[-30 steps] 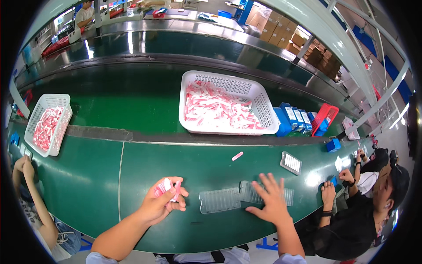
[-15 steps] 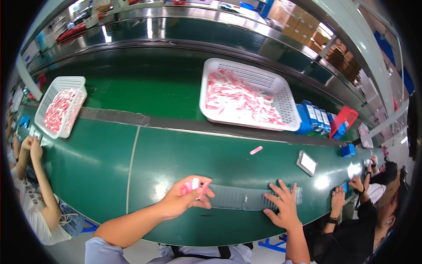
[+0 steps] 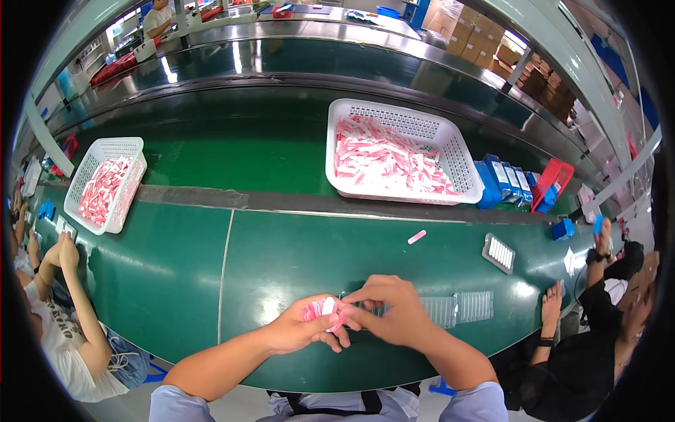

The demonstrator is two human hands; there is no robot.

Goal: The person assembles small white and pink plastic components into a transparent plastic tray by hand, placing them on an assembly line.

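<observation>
My left hand (image 3: 290,332) is closed around a bunch of small pink-and-white strips (image 3: 322,309), held above the table. My right hand (image 3: 395,309) reaches across to it, thumb and fingertips pinched together at the bunch's right side; whatever sits between those fingertips is hidden. Under and beyond my right hand lies a clear ribbed plastic tray (image 3: 474,307), partly covered by that hand. One loose pink strip (image 3: 417,237) rests on the green table farther out.
A large white basket (image 3: 404,193) heaped with pink-and-white strips stands ahead, a smaller one (image 3: 133,184) at left. Blue boxes (image 3: 505,181) and a red basket (image 3: 552,184) sit at right. A small case with white strips (image 3: 498,253) lies nearer. Co-workers sit on both sides.
My right hand has left the clear tray and moved left to the strips in my left hand, its spread fingers now pinched. The left hand keeps its bunch. The view has shifted slightly.
</observation>
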